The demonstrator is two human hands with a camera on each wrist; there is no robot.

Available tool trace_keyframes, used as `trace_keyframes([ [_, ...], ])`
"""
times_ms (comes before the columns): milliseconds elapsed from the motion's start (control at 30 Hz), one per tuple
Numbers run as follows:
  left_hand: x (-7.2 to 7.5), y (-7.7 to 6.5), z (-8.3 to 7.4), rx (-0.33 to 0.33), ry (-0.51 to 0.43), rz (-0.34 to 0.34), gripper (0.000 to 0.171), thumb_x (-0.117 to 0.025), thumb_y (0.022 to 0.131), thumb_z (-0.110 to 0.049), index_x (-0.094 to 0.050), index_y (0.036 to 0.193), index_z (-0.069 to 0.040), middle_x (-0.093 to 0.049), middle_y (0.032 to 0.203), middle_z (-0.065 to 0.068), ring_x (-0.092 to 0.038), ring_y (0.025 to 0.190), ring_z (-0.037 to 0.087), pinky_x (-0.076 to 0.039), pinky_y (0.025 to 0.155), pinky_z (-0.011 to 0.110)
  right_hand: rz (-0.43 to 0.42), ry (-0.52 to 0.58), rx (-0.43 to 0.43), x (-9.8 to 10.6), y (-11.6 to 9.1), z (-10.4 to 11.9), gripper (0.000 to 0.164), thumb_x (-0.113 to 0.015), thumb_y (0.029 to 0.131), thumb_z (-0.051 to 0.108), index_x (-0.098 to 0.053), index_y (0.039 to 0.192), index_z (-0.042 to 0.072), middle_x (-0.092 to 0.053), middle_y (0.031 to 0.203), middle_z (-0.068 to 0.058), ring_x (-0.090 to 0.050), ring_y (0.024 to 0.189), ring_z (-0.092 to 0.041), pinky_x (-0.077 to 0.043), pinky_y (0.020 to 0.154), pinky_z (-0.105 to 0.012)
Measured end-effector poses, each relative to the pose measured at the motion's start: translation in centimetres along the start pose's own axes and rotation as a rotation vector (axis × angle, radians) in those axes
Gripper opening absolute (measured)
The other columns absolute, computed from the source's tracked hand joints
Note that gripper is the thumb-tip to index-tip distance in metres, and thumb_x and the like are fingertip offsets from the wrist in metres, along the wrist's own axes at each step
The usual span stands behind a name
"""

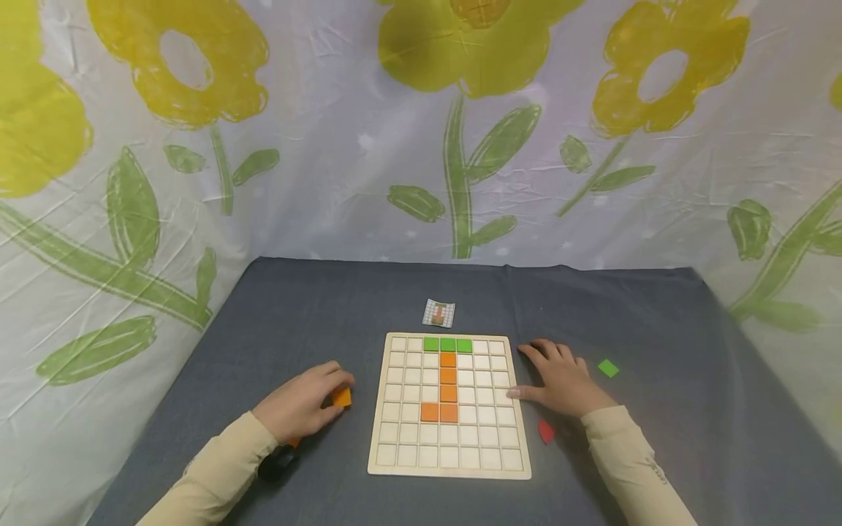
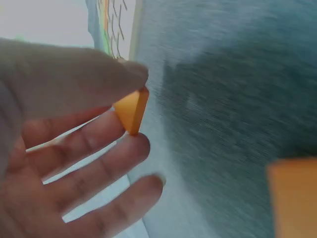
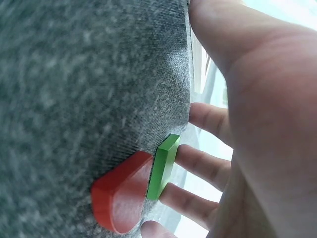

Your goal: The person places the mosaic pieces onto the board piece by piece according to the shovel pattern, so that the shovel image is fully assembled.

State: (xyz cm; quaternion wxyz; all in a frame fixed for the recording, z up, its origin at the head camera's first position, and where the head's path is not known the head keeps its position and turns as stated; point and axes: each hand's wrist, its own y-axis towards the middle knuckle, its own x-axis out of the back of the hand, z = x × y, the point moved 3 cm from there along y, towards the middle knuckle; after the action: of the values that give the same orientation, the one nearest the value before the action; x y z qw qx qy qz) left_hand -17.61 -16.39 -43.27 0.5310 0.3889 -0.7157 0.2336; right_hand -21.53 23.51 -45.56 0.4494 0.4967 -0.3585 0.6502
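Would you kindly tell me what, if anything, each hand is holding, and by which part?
The left hand pinches an orange piece by its opposite edges; the right hand holds nothing.

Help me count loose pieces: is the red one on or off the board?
Off: the red piece lies on the dark cloth, right of the board, with cloth showing between them.
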Motion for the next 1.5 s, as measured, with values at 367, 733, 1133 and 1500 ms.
trace_keyframes([
  [367,0.0,3.8,-2.8,-0.092,-0.044,-0.015,0.028,-0.075,0.081,-0.008,-0.067,0.108,-0.008,-0.055,0.098,-0.002,-0.052,0.08,0.011,-0.047,0.07,0.024,0.004,0.013,0.0,-0.1,0.0,0.0,0.086,-0.064,0.078,0.065,-0.045,0.142,0.011,-0.041,0.142,-0.019,-0.038,0.127,-0.045,-0.035,0.089,-0.065],
  [733,-0.9,7.5,-5.7,-0.14,-0.092,0.02,0.03,-0.073,0.083,-0.013,-0.066,0.111,-0.007,-0.058,0.099,0.0,-0.053,0.082,0.014,-0.048,0.074,0.025,0.019,0.013,-0.006,-0.2,0.2,-0.2,0.087,-0.063,0.078,0.067,-0.045,0.143,0.011,-0.04,0.143,-0.019,-0.037,0.127,-0.045,-0.034,0.089,-0.066],
  [1133,-2.2,9.6,-8.6,-0.24,-0.054,0.044,0.025,-0.072,0.085,-0.017,-0.068,0.109,-0.008,-0.059,0.097,0.001,-0.052,0.083,0.011,-0.048,0.079,0.024,0.028,-0.003,-0.023,0.0,0.3,-0.1,0.087,-0.063,0.078,0.067,-0.044,0.143,0.012,-0.04,0.143,-0.018,-0.037,0.128,-0.044,-0.034,0.091,-0.066],
  [1500,-3.6,10.3,-10.3,-0.361,-0.03,0.023,0.021,-0.073,0.085,-0.018,-0.07,0.105,-0.012,-0.059,0.094,0.0,-0.052,0.078,0.008,-0.045,0.072,0.017,0.022,-0.01,-0.012,0.2,0.2,0.1,0.086,-0.063,0.077,0.068,-0.046,0.142,0.012,-0.041,0.142,-0.018,-0.038,0.127,-0.044,-0.034,0.09,-0.067],
])
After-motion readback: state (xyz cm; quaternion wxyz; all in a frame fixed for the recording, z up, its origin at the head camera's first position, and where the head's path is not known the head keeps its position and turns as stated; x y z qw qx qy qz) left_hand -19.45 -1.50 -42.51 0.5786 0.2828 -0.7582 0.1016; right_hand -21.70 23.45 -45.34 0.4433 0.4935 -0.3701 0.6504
